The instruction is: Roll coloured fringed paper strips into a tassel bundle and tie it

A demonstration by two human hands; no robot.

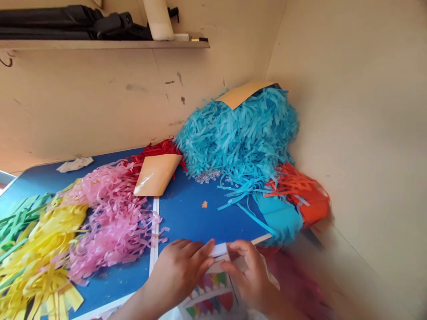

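Between my two hands, just over the table's front edge, is a small white folded piece [219, 251] that looks like paper or card. My left hand [182, 271] pinches its left end with thumb and fingers. At the other end, my right hand [248, 273] grips it with bent fingers. Right below the hands lies a white printed sheet or bag [216, 304] with rows of colourful shapes. The hands and the frame's lower edge hide part of it, and I cannot tell whether it is joined to the folded piece.
Fringed paper covers much of the blue table [187, 226]: turquoise [240, 138], orange [300, 191], red [156, 149], pink [113, 222], yellow [43, 240] and green [20, 222]. Tan cards [158, 175] rest on some piles. A shelf [100, 44] and walls bound the table.
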